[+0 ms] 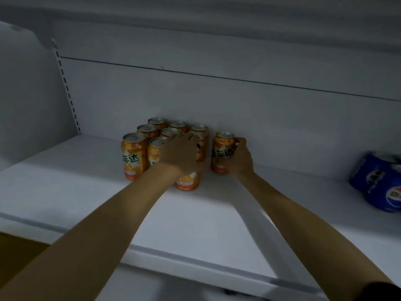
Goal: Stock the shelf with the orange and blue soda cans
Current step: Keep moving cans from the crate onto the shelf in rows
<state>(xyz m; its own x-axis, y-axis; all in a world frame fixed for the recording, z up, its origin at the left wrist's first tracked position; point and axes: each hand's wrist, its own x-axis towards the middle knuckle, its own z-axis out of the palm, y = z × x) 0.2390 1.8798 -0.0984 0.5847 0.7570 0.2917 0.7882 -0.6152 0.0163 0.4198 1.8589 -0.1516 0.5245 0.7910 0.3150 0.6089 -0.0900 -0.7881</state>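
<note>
We read green characters on the orange cans — "年达" on the front can (132, 156) left of the left hand (181, 152), and "年达" after a partly seen character on the can (223, 152) the right hand (242, 158) grips. Far right of that hand, the blue cans (382, 187) carry a round red-white-blue emblem — any lettering is too blurred for us to read.

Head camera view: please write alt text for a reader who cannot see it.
Two bare hands place orange soda cans on a white shelf: the left hand grips one beside the orange can cluster, the right hand another, apart. Blue cans lie far right.
</note>
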